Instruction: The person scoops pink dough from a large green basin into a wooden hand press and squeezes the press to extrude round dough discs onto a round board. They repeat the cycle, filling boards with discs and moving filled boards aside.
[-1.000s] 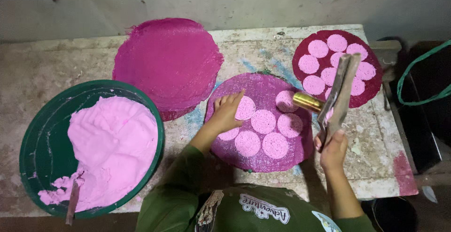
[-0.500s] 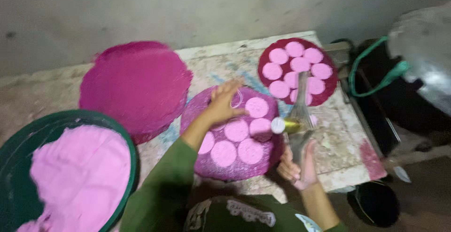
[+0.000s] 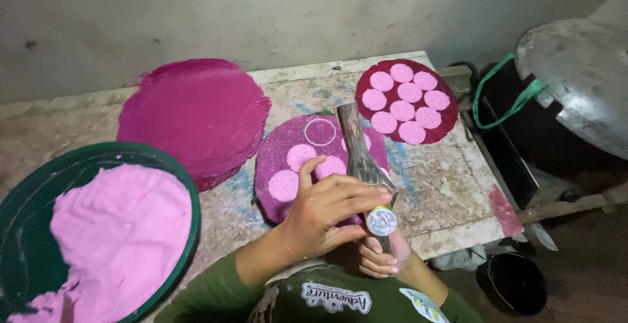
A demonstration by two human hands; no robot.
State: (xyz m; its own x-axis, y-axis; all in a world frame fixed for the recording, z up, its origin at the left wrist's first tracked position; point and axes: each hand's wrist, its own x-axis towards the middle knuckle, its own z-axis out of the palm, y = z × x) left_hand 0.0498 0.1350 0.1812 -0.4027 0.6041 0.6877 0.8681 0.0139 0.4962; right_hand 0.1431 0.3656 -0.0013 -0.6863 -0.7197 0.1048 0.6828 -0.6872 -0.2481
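Seen from above, the right hand (image 3: 383, 257) grips a metal press tool (image 3: 363, 166) by its lower end, while the left hand (image 3: 330, 208) curls its fingers over the small round mould (image 3: 381, 221) at the tool's end, seemingly filling or clearing it. The tool lies over a dark pink round mat (image 3: 281, 159) on the counter (image 3: 451, 195), which carries pale pink discs (image 3: 283, 185) and a ring mark. The next move probably calls for placing a disc in the mat's open spot. The counter's near edge lies just beside the hands.

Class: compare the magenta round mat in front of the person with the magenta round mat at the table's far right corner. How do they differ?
The near mat is larger and lighter purple-pink; the far mat is smaller and deeper red-magenta. The near mat shows few pink discs and one empty ring mark; the far mat is packed with discs. Hands and a tool overlap the near mat; the far mat lies untouched. Both carry pale pink discs.
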